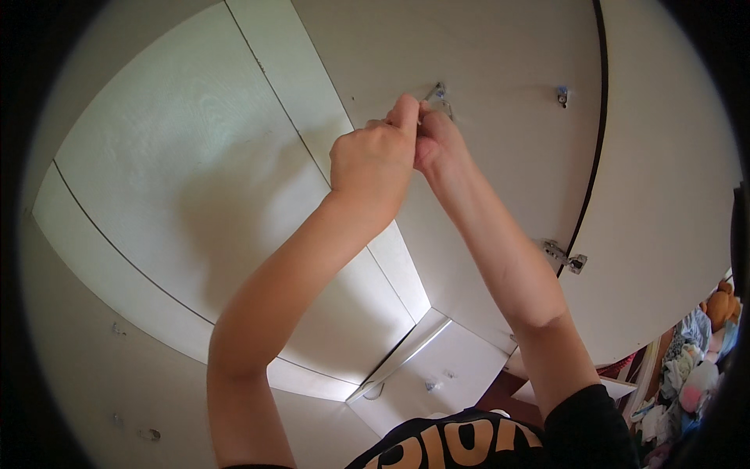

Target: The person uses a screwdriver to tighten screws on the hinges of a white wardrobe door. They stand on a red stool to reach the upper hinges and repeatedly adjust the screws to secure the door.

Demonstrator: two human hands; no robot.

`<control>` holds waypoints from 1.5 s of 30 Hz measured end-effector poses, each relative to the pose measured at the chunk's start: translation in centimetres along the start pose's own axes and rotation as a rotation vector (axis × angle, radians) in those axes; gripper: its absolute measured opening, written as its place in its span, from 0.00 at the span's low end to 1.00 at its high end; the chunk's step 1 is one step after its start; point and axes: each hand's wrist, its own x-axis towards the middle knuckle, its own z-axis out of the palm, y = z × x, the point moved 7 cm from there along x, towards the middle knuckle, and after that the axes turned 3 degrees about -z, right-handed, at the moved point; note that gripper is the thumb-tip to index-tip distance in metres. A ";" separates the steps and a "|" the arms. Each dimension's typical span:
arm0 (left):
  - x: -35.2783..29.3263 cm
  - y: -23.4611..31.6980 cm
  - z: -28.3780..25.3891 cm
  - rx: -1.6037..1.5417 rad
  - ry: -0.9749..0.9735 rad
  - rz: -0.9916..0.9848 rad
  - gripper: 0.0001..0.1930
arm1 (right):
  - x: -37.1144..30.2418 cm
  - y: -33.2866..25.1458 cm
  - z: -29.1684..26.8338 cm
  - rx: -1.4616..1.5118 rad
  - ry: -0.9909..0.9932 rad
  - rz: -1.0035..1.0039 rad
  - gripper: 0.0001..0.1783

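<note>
Both my arms reach up into a white cabinet, and my hands meet close to one of its panels point(500, 164). The fingers of my left hand point(373, 156) are curled closed, its thumb side against my right hand. My right hand point(439, 139) is closed too, with its fingers bent inward and mostly hidden. A small shiny metal fitting point(440, 92) shows just beyond the fingertips, at the panel. Whatever lies between the fingers is too covered to make out.
Another small metal fitting point(562, 96) sits on the panel to the right. A metal hinge point(566, 256) joins it to a white door point(656, 195). Pale boards point(211, 156) fill the left side. Clothes and stuffed toys point(699, 367) are piled at the lower right.
</note>
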 end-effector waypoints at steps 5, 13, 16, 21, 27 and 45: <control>-0.4 -3.8 2.3 -1.364 -0.219 -0.243 0.14 | 0.8 -0.2 1.6 0.206 -0.185 -0.004 0.12; 0.9 -4.2 2.5 -1.020 -0.258 -0.249 0.18 | -0.4 -0.8 0.0 -0.092 -0.152 -0.028 0.20; 0.8 -4.9 -0.2 -0.375 0.051 -0.007 0.21 | -3.9 0.3 -0.8 -0.313 -0.048 0.059 0.29; 0.6 -3.9 0.0 0.005 0.201 0.111 0.19 | -0.6 1.9 0.6 -0.147 -0.199 0.031 0.20; -1.3 -7.6 5.5 -1.094 0.051 -0.229 0.20 | -2.5 2.7 1.2 -0.254 -0.177 -0.051 0.14; -1.0 -3.9 0.9 -0.596 0.331 0.023 0.18 | -0.1 1.2 0.4 -0.299 -0.180 0.002 0.18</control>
